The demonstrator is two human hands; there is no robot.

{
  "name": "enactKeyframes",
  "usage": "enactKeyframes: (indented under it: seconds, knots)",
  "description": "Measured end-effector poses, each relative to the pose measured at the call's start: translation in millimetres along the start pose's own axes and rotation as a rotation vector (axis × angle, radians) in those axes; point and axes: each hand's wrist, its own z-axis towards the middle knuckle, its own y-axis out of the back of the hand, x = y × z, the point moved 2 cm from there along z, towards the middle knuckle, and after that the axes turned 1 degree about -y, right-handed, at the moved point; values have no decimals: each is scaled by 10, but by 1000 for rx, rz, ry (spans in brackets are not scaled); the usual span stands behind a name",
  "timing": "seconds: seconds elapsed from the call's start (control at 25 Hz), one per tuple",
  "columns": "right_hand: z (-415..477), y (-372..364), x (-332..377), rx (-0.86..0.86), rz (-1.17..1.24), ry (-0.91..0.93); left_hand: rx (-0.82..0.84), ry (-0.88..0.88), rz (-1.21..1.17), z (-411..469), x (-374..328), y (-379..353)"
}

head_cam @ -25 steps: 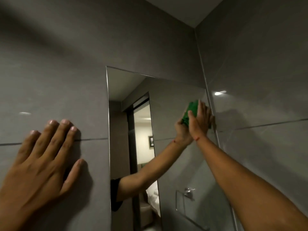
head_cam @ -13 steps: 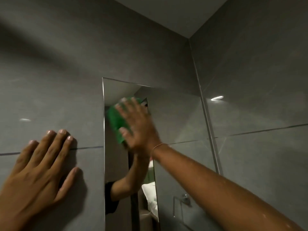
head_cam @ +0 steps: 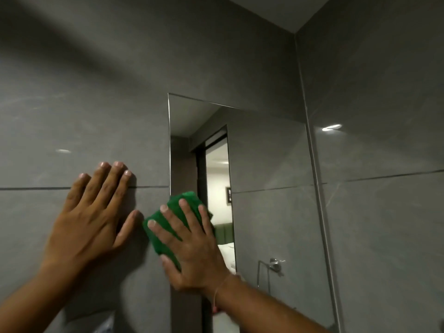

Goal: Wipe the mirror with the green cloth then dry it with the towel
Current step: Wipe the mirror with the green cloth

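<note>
A tall frameless mirror (head_cam: 264, 164) is set into the grey tiled wall, reaching to the corner on the right. My right hand (head_cam: 192, 246) presses a folded green cloth (head_cam: 163, 227) flat against the mirror's left edge, fingers spread over it; the cloth overlaps onto the wall tile. My left hand (head_cam: 93, 212) lies flat and spread on the tile just left of the mirror, holding nothing. No towel is in view.
Grey tiled walls (head_cam: 72, 104) meet at a corner (head_cam: 310, 140) right of the mirror. The reflection shows a doorway, a bed, and a chrome towel ring (head_cam: 274, 265). Something pale and blurry shows on the wall at the bottom left (head_cam: 105, 323).
My right hand has swept the green cloth from the mirror's upper right, across the top left, down to its left edge. The view has shifted right. My left hand stays on the tile.
</note>
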Motion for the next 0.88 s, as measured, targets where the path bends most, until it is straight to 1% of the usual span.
enactKeyframes:
  seconds: [0.04, 0.08, 0.16, 0.24, 0.28, 0.32, 0.4, 0.44, 0.48, 0.52, 0.56, 0.64, 0.68, 0.76, 0.8, 0.88]
  knots:
    - [203, 82, -174, -33, -1, -31, 9, -7, 6, -13, 17, -16]
    - [396, 172, -410, -74, 6, -105, 25, -9, 6, -24, 23, -6]
    - [619, 345, -1101, -172, -26, -363, 44, -6, 15, -10, 17, 34]
    - [481, 491, -1826, -221, -63, -709, 38, 4, 10, 13, -9, 94]
    - [309, 544, -2133, -237, -39, -863, 33, 4, 1, 17, -23, 116]
    - [133, 585, -2330, -263, 14, -988, 35, 3, -5, 23, -37, 135]
    - [-17, 568, -2383, -341, 129, -1139, 49, 13, -6, 33, -29, 157]
    - [28, 524, -2242, -389, 147, -1154, 57, 18, -8, 37, -22, 168]
    - [123, 473, -2010, -419, 142, -1109, 71, 22, -11, 34, -29, 170]
    - [246, 414, -1716, -421, 133, -999, 85, 25, -14, 33, -39, 167]
    - [373, 343, -1378, -394, 130, -839, 98, 29, -22, 34, -50, 161]
    - [562, 160, -676, -284, 134, -546, 134, 32, -46, 27, -36, 168]
    - [596, 103, -426, -234, 140, -478, 150, 26, -58, 31, -31, 193]
    - [601, 101, -274, -176, 199, -460, 165, 55, -92, 68, -71, 285]
    - [589, 153, -300, -177, 252, -457, 177, 126, -132, 125, -130, 353]
    - [569, 299, -364, -207, 446, -493, 220, 342, -259, 305, -332, 471]
